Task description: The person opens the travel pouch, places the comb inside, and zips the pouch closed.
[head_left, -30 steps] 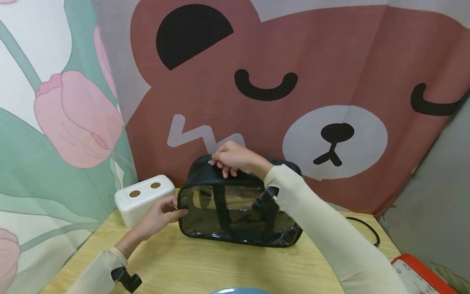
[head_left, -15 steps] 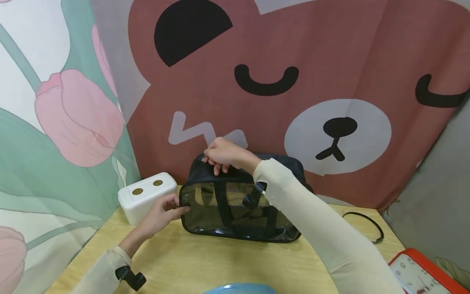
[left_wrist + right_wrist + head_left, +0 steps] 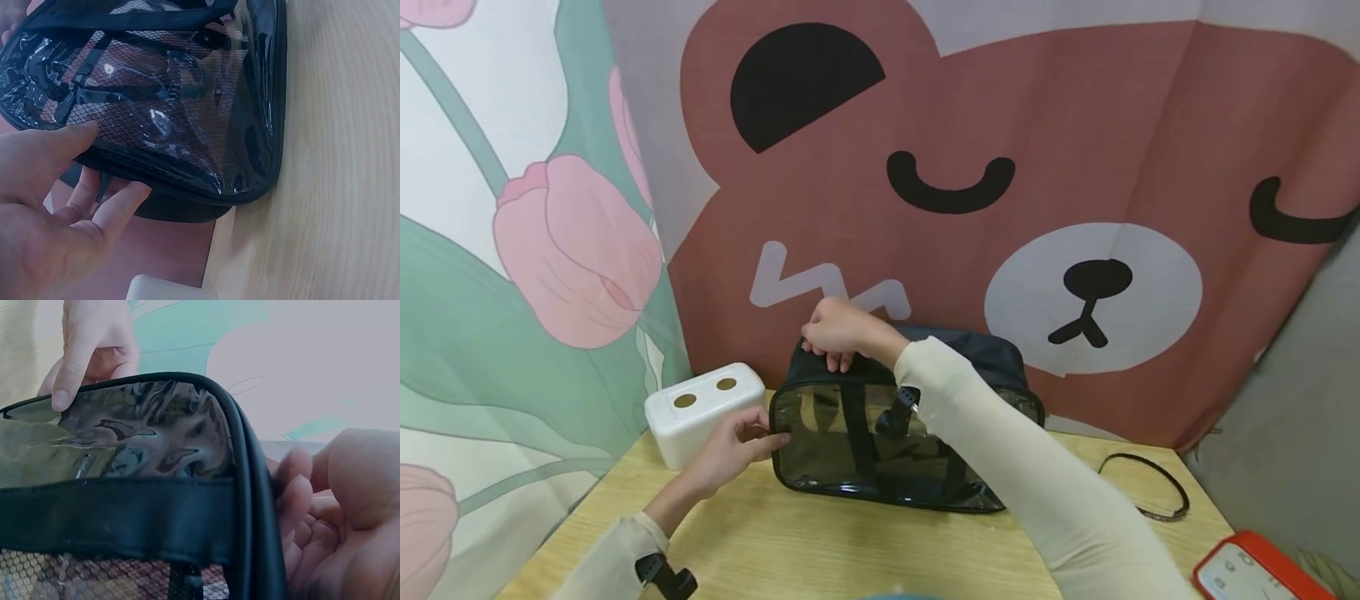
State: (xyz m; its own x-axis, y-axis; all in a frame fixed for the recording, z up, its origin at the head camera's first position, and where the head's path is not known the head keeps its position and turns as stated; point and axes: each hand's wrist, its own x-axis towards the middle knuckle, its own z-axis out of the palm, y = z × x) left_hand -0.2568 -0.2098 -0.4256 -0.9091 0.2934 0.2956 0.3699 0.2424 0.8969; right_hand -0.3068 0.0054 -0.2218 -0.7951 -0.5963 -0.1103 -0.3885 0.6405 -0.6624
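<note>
A black bag (image 3: 856, 433) with a see-through front panel and dark straps stands upright on the table. My left hand (image 3: 730, 454) grips its left side edge, thumb on the clear panel and fingers behind; the left wrist view shows this hand (image 3: 56, 200) at the black piping. Above the bag's top left corner, my right hand (image 3: 838, 329) pinches the zipper pull, which its fingers hide in the head view. In the right wrist view that hand (image 3: 350, 519) has curled fingers against the bag's top side. Mesh shows through the clear panel (image 3: 156, 119).
A white box (image 3: 707, 408) with two round holes stands left of the bag. A dark cord loop (image 3: 1183, 500) lies at the right, near a red-rimmed white object (image 3: 1262, 567). A blue rim (image 3: 901, 597) shows at the front edge. Printed cloth (image 3: 1075, 125) hangs behind.
My right hand has slid left along the bag's top toward its left corner with the zipper pull. The left hand keeps its hold on the side edge. The head view has shifted slightly.
</note>
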